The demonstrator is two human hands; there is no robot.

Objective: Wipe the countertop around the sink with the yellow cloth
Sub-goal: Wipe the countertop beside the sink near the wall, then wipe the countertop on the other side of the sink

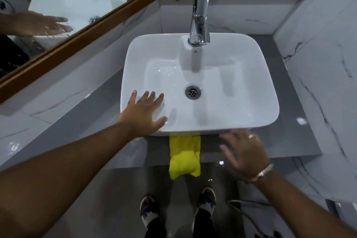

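Note:
A yellow cloth [184, 157] hangs over the front edge of the grey countertop [286, 141], its top tucked under the front rim of the white sink [251, 75]. My left hand [144, 113] lies flat with fingers spread on the sink's front left corner, holding nothing. My right hand [244, 153] hovers blurred over the countertop to the right of the cloth, fingers apart and empty, apart from the cloth.
A chrome tap [200, 19] stands at the back of the sink and a drain [193, 92] sits in its middle. Mirrors with a wooden frame [92, 31] run along the back and left. Marble walls close both sides. My feet [177, 210] stand on wet floor below.

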